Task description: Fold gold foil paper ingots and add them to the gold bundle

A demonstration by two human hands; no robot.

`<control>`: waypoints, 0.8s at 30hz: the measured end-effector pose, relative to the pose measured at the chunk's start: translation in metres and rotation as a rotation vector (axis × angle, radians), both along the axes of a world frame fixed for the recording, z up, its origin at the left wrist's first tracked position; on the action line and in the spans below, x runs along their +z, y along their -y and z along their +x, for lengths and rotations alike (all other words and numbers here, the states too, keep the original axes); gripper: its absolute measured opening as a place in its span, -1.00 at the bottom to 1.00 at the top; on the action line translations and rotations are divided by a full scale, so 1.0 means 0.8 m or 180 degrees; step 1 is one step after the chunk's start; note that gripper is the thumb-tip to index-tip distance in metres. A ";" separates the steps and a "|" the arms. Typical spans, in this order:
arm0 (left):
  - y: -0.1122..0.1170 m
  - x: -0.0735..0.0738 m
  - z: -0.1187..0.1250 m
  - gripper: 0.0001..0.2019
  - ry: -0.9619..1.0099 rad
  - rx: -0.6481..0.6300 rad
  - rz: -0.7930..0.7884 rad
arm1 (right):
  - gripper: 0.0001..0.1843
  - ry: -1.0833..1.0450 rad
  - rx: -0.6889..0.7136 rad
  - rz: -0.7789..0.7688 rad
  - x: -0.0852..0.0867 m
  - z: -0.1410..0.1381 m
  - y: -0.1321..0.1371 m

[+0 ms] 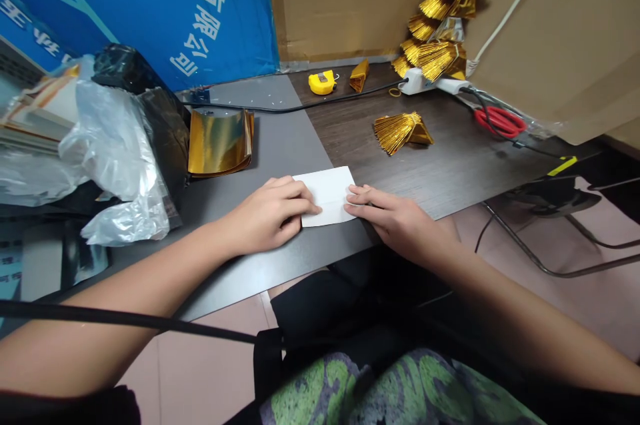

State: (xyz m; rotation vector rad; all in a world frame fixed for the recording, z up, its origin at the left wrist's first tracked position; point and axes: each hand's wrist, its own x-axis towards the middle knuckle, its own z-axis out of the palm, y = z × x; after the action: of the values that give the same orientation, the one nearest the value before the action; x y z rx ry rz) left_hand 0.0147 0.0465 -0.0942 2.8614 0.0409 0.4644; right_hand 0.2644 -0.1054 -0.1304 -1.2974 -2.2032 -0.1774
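Note:
A white sheet of paper with a faint crease across it lies near the front edge of the desk. My left hand rests on its left side, fingers curled and pressing on the lower left part. At the right edge, my right hand grips the same sheet, fingertips on top and the thumb mostly hidden. Beyond my left hand sits a stack of gold foil paper, its edges curling up. A pleated gold paper fan piece lies on the dark wood beyond the sheet.
Several pleated gold pieces are piled by a white power strip at back right. A yellow tape measure, a small folded gold piece and red cord lie behind. Plastic bags crowd the left.

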 end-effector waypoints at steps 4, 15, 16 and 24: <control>-0.005 0.005 -0.001 -0.62 -0.0066 -0.0188 -0.0199 | -0.58 0.0057 -0.0024 -0.0109 0.003 0.001 0.003; -0.003 0.001 -0.001 -0.54 -0.0102 -0.0117 -0.0107 | -0.54 0.0410 -0.1040 0.0117 0.023 -0.084 0.006; -0.003 0.000 -0.002 -0.54 -0.0077 -0.0105 -0.0086 | -0.53 0.0474 -0.1046 0.0110 0.019 -0.093 0.006; -0.003 -0.008 0.000 -0.58 0.0319 0.0059 -0.0010 | -0.42 0.0407 -0.0909 -0.0094 -0.009 -0.092 0.011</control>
State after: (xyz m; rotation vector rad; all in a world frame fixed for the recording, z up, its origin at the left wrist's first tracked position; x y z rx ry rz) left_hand 0.0146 0.0488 -0.1007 2.8324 0.0504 0.6103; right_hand 0.1905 -0.1141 -0.1376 -1.6555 -2.1210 -0.3466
